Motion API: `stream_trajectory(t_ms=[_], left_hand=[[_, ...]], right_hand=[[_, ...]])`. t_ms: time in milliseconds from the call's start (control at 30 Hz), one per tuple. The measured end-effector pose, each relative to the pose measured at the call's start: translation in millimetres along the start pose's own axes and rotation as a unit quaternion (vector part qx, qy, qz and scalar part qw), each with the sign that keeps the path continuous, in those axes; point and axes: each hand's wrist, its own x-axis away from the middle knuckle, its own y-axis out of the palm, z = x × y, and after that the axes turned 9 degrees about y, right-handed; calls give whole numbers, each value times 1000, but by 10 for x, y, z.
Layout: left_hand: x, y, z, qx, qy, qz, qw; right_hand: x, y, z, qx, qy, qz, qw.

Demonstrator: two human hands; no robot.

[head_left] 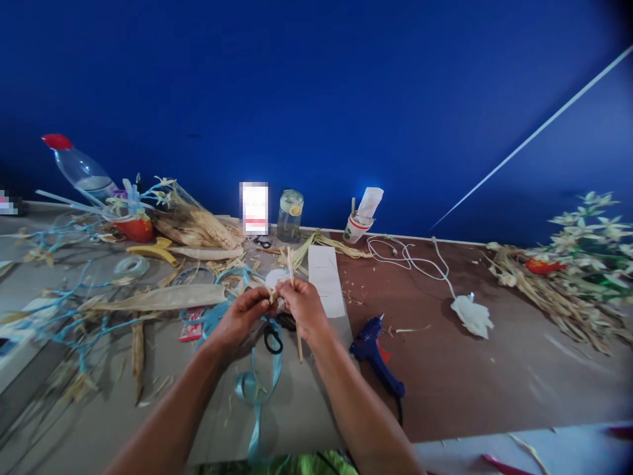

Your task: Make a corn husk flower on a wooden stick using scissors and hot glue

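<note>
My left hand (243, 315) and my right hand (305, 305) meet over the middle of the table. A thin pale stick (299, 343) stands nearly upright in my right hand, its ends showing above and below the fingers. Closed fingertips of my left hand pinch a small pale piece (271, 296), perhaps dried husk, close to the right fingertips. Just below the hands lie scissors with black handles (273, 339), their blades hidden. Light blue ribbon (252, 388) curls beneath them toward the front edge. A long dried husk strip (168, 298) reaches toward my left hand.
A blue glue gun (376, 359) lies right of my arms, near white paper (324, 270). A jar (290, 216), a paper cup (357, 227) and dried husks (198, 221) line the back. Blue-stemmed flowers (82, 340) spread left; white flowers (588, 234) lie right.
</note>
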Motion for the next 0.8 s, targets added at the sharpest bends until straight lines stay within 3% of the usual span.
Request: stream_trajectory(t_ms=[167,400,500,633,800], left_hand=[[-11,77,102,-19,27,33,999],[-33,95,89,-47,9,84,995],[-24,103,90,-52,4,81,995],[-14,122,99,-48,-5,80,996],[-14,111,65,-6,3,74,997]], right_hand=[[43,2,-11,187,-121,114,968],[79,56,55,265,-157,105,945],[62,54,56,211,-125,90,965],[32,76,50,34,-16,43,998],[-16,111,93,-102,63,10,993]])
